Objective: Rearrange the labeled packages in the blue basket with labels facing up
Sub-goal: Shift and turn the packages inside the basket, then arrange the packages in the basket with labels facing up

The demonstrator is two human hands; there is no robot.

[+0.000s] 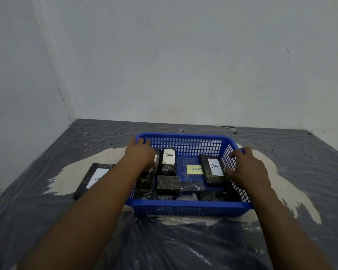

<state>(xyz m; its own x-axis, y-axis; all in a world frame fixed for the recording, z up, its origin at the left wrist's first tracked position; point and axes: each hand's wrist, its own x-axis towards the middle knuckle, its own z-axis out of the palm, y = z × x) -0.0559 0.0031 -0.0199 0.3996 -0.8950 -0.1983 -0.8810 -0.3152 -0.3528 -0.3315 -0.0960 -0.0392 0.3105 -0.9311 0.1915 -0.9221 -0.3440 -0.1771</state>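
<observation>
A blue mesh basket (185,204) sits on the plastic-covered table and holds several black wrapped packages. Two of them show white labels marked A: one upright near the back left (168,158), one leaning at the right (213,168). Other packages (168,185) lie dark side up along the front. A yellow note (194,169) lies on the basket floor. My left hand (141,152) grips the basket's back left rim. My right hand (246,168) grips the right wall, thumb inside by the right package.
Another black package with a white label (94,177) lies on the table left of the basket, partly behind my left forearm. White walls close the back and left of the table. Crinkled plastic sheet (183,246) covers the table front.
</observation>
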